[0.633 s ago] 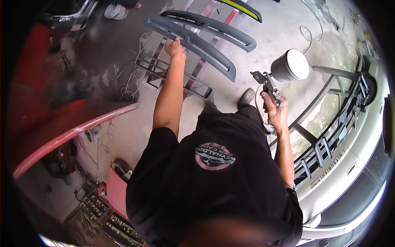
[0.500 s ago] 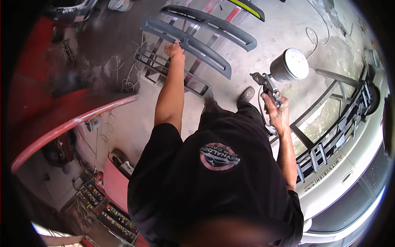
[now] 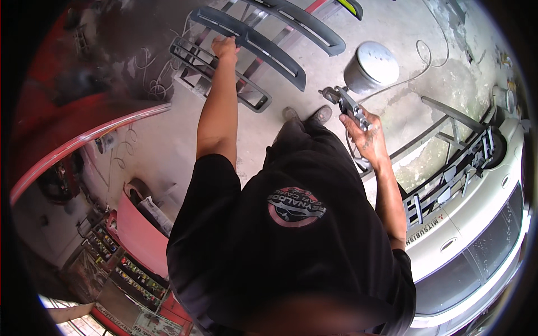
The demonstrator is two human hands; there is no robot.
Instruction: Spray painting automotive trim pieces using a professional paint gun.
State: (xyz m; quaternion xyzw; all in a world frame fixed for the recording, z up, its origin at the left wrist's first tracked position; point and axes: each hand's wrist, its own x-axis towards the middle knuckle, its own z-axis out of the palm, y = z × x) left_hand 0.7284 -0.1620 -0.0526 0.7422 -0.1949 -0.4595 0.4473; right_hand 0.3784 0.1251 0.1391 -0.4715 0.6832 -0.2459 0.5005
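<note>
Filling the far right, well apart from the long grey panel (image 3: 252, 39), is a white car (image 3: 465, 224). Red bodywork (image 3: 101, 127) curves in on the other side, left of the panel. To the panel's right, by the car, lies a dark metal frame (image 3: 448, 117).

The long grey panel itself, slotted toward its ends, is propped above the concrete floor, slanting down to the right. Just beyond it sits a second grey panel (image 3: 283, 11), roughly parallel; on its near side is a dark slotted grille (image 3: 268, 103).

Right of the panel, apart from it, is a silver spray gun (image 3: 350, 106) topped with a round metal cup (image 3: 375, 64). The right hand (image 3: 367, 137) is closed around the gun's handle, thumb along its side.

At the panel's near edge, around its middle, is the left hand (image 3: 225, 47), fingers bent; whether they grip the panel cannot be told.
</note>
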